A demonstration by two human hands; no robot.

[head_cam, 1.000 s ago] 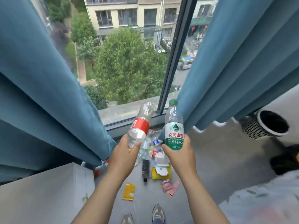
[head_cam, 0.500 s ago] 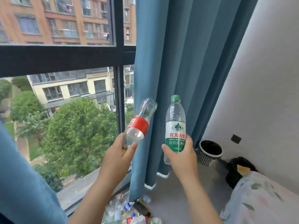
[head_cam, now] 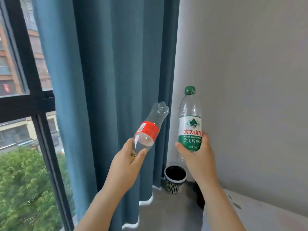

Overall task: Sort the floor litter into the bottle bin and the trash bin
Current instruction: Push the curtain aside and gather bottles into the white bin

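Two clear plastic bottles are held up before a blue curtain [head_cam: 108,80]. A red-labelled bottle [head_cam: 150,129], tilted with its base uppermost, is gripped near the neck by the left hand [head_cam: 126,162]. A green-capped bottle [head_cam: 190,124] is gripped upright around its label by the right hand [head_cam: 196,157]. Below, a white-rimmed mesh bin [head_cam: 172,187] is seen on the floor [head_cam: 166,210]; its dark interior cannot be made out.
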